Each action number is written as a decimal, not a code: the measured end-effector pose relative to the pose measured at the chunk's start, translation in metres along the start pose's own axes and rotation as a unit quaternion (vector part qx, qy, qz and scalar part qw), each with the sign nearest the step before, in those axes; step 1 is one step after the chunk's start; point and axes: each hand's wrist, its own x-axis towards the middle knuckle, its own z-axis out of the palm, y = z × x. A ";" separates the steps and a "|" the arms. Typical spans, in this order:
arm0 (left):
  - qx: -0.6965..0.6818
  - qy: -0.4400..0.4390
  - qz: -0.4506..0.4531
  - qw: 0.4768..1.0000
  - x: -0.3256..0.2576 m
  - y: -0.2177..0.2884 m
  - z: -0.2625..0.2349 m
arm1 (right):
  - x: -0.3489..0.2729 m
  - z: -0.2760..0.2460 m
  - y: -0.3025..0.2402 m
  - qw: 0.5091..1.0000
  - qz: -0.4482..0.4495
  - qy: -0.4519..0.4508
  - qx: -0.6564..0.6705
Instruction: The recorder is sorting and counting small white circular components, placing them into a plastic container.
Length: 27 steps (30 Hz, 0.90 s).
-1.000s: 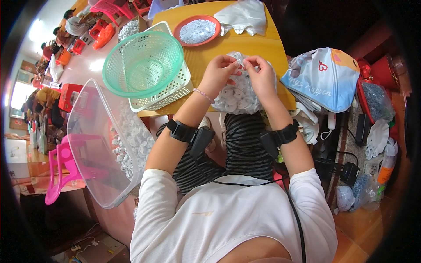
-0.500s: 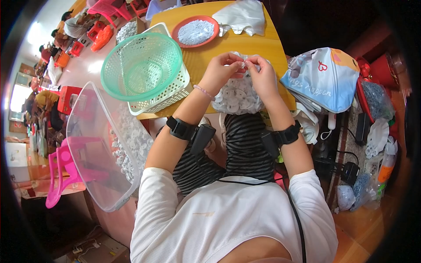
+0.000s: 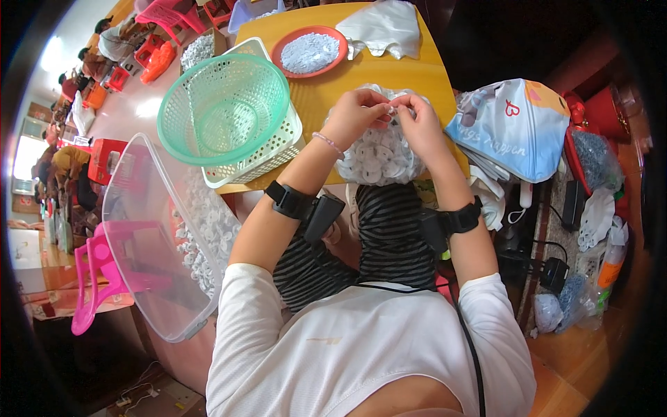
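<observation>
Over the near part of the yellow table (image 3: pixel 316 97), my left hand (image 3: pixel 356 117) and my right hand (image 3: pixel 419 128) meet fingertip to fingertip. Both are closed in a pinch on a small white piece (image 3: pixel 392 110), mostly covered by the fingers; its exact kind is too small to tell. Right below them lies a heap of white round pieces (image 3: pixel 379 158), apparently in a clear plastic bag, close to the table's near edge. Farther back, an orange-red plate (image 3: pixel 342 57) carries many tiny pale pieces.
Left of my hands, a green mesh basket (image 3: pixel 167 115) rests on a white perforated basket (image 3: pixel 288 142). A clear plastic tub (image 3: pixel 128 229) with white pieces stands lower left, beside a pink chair (image 3: pixel 90 278). At right lies a light-blue printed bag (image 3: pixel 514 128). White cloth (image 3: pixel 385 28) lies at the back.
Both hands stay pinched together over the heap, with slight shifts of the fingers. The whole view has moved a little.
</observation>
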 end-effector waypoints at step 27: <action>-0.062 0.005 -0.022 0.998 -0.004 -0.004 -0.003 | -0.012 0.016 -0.011 0.991 -0.058 0.097 -0.069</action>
